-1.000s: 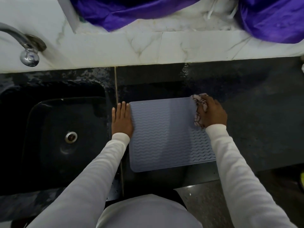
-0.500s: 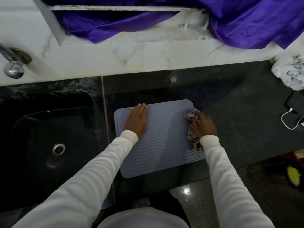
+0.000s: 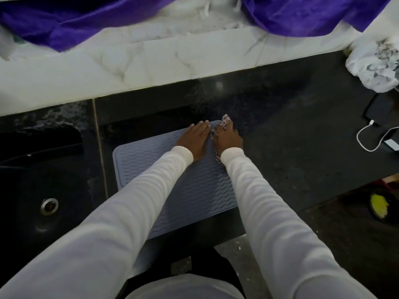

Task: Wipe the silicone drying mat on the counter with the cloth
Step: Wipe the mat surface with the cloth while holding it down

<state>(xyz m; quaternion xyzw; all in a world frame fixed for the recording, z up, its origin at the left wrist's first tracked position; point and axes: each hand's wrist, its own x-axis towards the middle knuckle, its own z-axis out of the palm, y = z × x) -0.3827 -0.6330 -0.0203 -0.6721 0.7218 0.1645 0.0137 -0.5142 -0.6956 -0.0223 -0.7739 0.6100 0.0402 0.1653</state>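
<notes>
A grey-blue silicone mat (image 3: pixel 200 190) with wavy ribs lies flat on the black counter (image 3: pixel 291 158), just right of the sink. My left hand (image 3: pixel 195 140) lies flat on the mat's far part, fingers straight and together. Right beside it, my right hand (image 3: pixel 227 140) grips a bunched checked cloth (image 3: pixel 224 121) at the mat's far right corner. The cloth shows beyond my fingertips and under my wrist. Both white sleeves cover much of the mat.
A black sink (image 3: pixel 43 190) with a metal drain (image 3: pixel 49 205) sits at the left. A phone (image 3: pixel 380 110) with a white cable (image 3: pixel 367 137) and a crumpled white bag (image 3: pixel 373 65) lie at the far right. Purple fabric (image 3: pixel 86 24) hangs over the white marble ledge behind.
My left hand has slid from the mat's left edge across to its far right part. My right hand with the cloth moved toward the far right corner. The view shifted right.
</notes>
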